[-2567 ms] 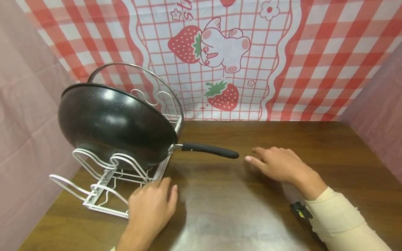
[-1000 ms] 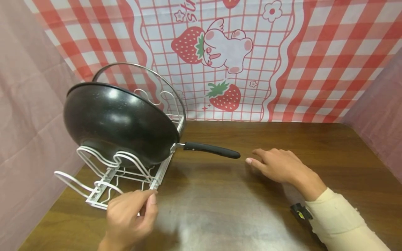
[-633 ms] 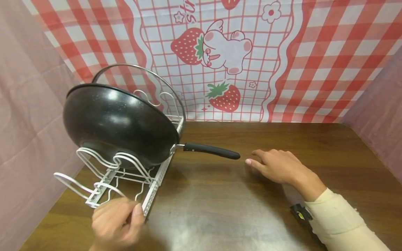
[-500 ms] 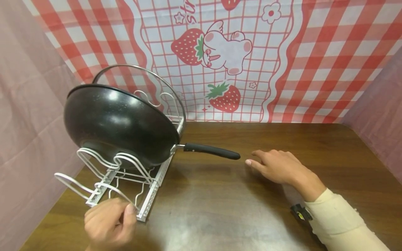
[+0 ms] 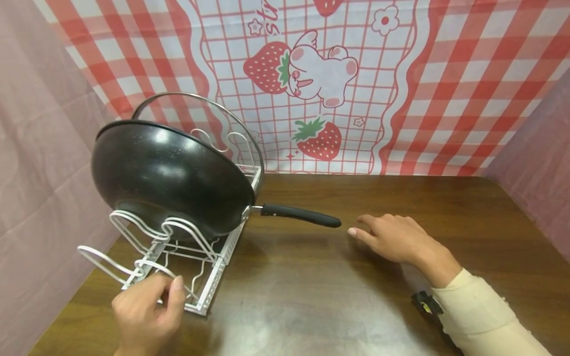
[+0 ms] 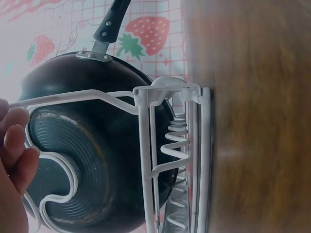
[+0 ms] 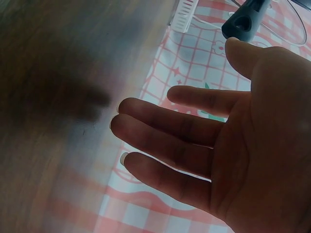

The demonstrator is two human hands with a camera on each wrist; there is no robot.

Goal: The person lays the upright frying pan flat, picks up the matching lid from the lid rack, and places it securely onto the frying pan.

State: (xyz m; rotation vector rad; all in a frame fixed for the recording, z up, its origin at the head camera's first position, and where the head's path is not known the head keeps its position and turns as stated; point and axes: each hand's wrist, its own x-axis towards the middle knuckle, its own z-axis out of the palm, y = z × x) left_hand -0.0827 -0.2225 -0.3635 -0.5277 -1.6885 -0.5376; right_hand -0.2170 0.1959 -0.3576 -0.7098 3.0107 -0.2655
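Observation:
A black wok (image 5: 169,173) stands tilted on its side in a white wire pan rack (image 5: 211,282), its base facing the front loops. Its black handle (image 5: 300,215) sticks out to the right over the table. My left hand (image 5: 149,309), fingers loosely curled, is at the rack's front end, overlapping the front wire divider (image 6: 82,97) in the head view. Past the handle's tip, my right hand (image 5: 396,237) hovers low over the table with fingers extended; its thumb overlaps the handle's end in the right wrist view. Nothing lies in the right palm.
Behind the wok, a glass lid (image 5: 196,94) with a metal rim stands upright in the rack. The brown wooden table (image 5: 311,296) meets a red-and-white strawberry cloth (image 5: 320,138) at the back. Pink cloth walls (image 5: 35,173) close off both sides.
My left hand has come off the rack's right rail and moved left and toward me, uncovering the front corner. The right hand, wok and rack look unmoved, apart from a slight camera shift.

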